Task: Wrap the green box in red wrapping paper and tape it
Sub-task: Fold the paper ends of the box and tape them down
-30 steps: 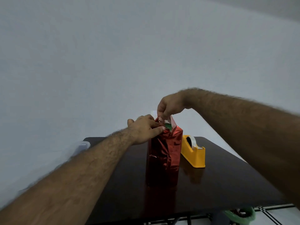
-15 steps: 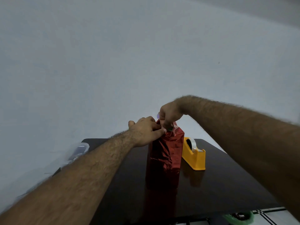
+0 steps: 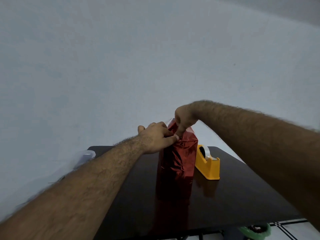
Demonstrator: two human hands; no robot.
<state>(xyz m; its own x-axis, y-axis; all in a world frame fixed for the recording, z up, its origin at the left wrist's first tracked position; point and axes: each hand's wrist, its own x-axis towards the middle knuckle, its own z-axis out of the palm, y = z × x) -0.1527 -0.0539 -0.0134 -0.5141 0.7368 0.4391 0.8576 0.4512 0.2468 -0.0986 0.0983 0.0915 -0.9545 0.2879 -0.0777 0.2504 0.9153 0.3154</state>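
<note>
Both my hands at the top of the upright red-wrapped box (image 3: pixel 176 163) on the dark bench (image 3: pixel 242 196), left hand (image 3: pixel 156 138) pressing paper flat-fingered, right hand (image 3: pixel 184 119) pinching the top fold, yellow tape dispenser (image 3: pixel 207 164) just beside.

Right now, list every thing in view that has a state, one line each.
Wrapped box: upright on the table, sides covered in red paper, top end being folded.
Left hand: presses the paper at the top edge.
Right hand: fingers curled, pushing down on the top fold.
Tape dispenser: standing beside the box, untouched, tape loaded.
Clear container: at the table's far left corner, contents unclear.
</note>
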